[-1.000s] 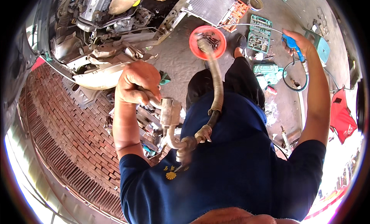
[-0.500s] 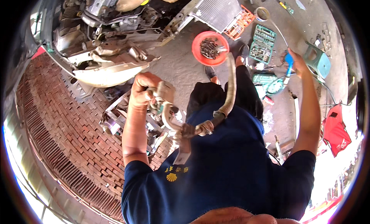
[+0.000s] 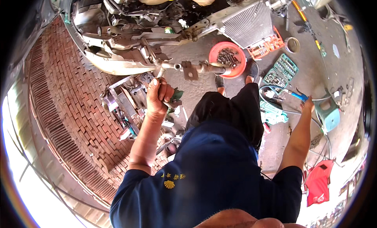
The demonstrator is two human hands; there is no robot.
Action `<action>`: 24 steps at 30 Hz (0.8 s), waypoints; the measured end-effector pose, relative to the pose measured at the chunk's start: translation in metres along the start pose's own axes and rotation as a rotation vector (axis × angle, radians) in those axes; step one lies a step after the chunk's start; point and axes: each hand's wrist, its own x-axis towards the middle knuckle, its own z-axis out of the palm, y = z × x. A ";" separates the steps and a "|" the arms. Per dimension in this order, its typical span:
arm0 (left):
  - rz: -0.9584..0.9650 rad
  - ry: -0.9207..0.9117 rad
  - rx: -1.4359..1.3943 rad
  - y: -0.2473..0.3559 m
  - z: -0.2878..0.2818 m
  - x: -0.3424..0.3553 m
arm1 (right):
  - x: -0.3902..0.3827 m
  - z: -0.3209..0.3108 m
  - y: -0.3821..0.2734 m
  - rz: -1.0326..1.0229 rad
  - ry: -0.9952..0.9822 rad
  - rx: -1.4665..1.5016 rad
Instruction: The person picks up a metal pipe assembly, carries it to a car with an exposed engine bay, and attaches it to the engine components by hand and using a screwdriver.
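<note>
My left hand is closed around a metal pipe with a flat bracket and joints along it. The pipe extends to the right, its far end overlapping the red basin in view. Beside the fingers shows a small dark green piece, whose kind I cannot make out. Out to the right, my right hand grips a blue air blow gun. A hose loops near the gun; a thin tube shows on its other side.
Loose bolts lie in the basin. Behind it are a radiator and an orange tool case. A green socket set and a green stool are on the right. The opened vehicle front fills the upper left.
The pipe has swung up and away from my body, now stretching rightward from my left hand. My right hand has lowered with the blow gun, which has turned. The whole view has shifted.
</note>
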 end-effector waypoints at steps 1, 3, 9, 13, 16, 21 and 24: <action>0.030 0.075 -0.005 0.001 0.006 -0.010 | -0.006 0.028 -0.017 -0.070 -0.036 -0.303; 0.033 0.075 -0.093 -0.008 0.003 0.008 | 0.042 0.024 -0.022 -0.748 -0.087 -0.999; 0.194 0.211 -0.203 -0.006 0.007 -0.014 | -0.229 0.216 0.008 -1.027 -1.213 -0.635; 0.253 0.170 -0.372 0.006 0.009 0.018 | -0.383 0.294 0.012 -0.797 -1.439 -0.417; 0.307 0.216 -0.436 0.024 0.006 0.042 | -0.460 0.354 -0.010 -0.194 -1.487 -0.235; 0.335 0.140 -0.500 0.064 -0.013 0.084 | -0.510 0.456 -0.042 0.085 -1.257 0.154; 0.223 0.159 -0.506 0.084 -0.017 0.113 | -0.494 0.516 -0.049 0.093 -1.162 0.249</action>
